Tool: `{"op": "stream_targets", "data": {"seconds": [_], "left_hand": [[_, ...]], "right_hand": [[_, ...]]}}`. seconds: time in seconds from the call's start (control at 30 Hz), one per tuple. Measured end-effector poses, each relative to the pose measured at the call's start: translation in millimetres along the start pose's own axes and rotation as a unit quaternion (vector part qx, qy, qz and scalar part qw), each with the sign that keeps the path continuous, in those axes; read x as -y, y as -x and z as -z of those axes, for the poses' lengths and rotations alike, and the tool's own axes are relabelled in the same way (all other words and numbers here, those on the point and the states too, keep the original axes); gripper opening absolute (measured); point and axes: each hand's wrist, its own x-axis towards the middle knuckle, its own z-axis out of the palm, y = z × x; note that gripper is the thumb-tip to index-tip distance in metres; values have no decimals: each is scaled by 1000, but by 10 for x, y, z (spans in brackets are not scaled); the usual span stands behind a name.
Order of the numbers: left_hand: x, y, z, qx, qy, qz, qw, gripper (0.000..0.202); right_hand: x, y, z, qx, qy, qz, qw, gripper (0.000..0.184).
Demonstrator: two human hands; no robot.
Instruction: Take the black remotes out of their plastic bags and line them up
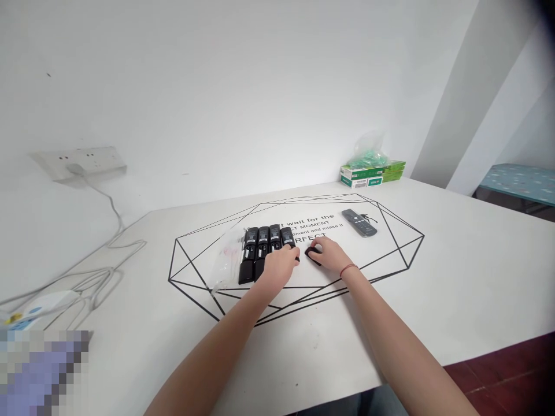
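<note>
Several black remote controls lie face down side by side in the middle of the white table, their battery compartments exposed; the leftmost remote control (250, 238) shows most fully. My left hand (278, 267) is closed on the rightmost remote control of the row (287, 234), covering its lower part. Just to the right, my right hand (329, 254) pinches a small black battery cover (312, 255) at the table surface. A further remote control (359, 223) lies face up beyond my right hand, its buttons showing.
A clear plastic bag (228, 260) lies left of the row. Green and white boxes (362, 175) stand against the wall, with another plastic bag (368, 155) on top. Cables (102, 277) run from a wall socket (82, 163) across the table's left side.
</note>
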Motion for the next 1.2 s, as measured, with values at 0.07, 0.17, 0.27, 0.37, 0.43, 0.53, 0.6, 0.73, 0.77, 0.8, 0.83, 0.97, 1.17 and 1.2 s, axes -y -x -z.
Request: {"op": "stream_targets", "data": {"seconds": [0.07,0.17,0.27,0.37,0.43,0.53,0.6,0.73,0.77,0.8,0.83,0.97,1.17,1.2], "left_hand": [[14,-16,-23,-10,-12,9,1000,18],[22,-44,-51,-17,-21,24,999,20],[24,-77,-78,-23,-26,29,999,21],[43,-99,-86,-36,-28,19,999,21],[92,-89,-59,-49,-15,7,999,21],[236,0,26,-82,24,0,996,26],[355,116,79,-100,39,11,994,31],[511,398,61,-110,32,-20,993,35],[524,453,31,-113,30,-37,992,34],[528,494,-5,-116,29,-52,991,33],[525,521,-42,-118,29,-62,991,32],[501,528,-133,-100,31,-72,992,33],[512,541,-138,-82,54,-76,992,36],[514,550,-139,-81,58,-75,992,36]], "right_hand": [[29,11,-10,11,-12,17,1000,20],[50,29,-12,33,-21,31,999,29],[58,50,18,73,-31,60,995,40],[65,72,73,113,-41,70,990,47],[68,89,116,124,-42,57,990,48],[74,127,180,152,-40,48,986,47],[90,159,207,184,-37,61,980,46],[186,208,168,180,-17,99,978,44],[218,212,141,169,-13,107,980,44],[248,213,109,158,-10,114,981,44],[276,213,76,149,-9,120,982,43],[332,215,-40,116,-3,120,986,43],[312,200,-70,112,-22,108,988,44],[284,169,-47,103,-32,106,989,43]]}}
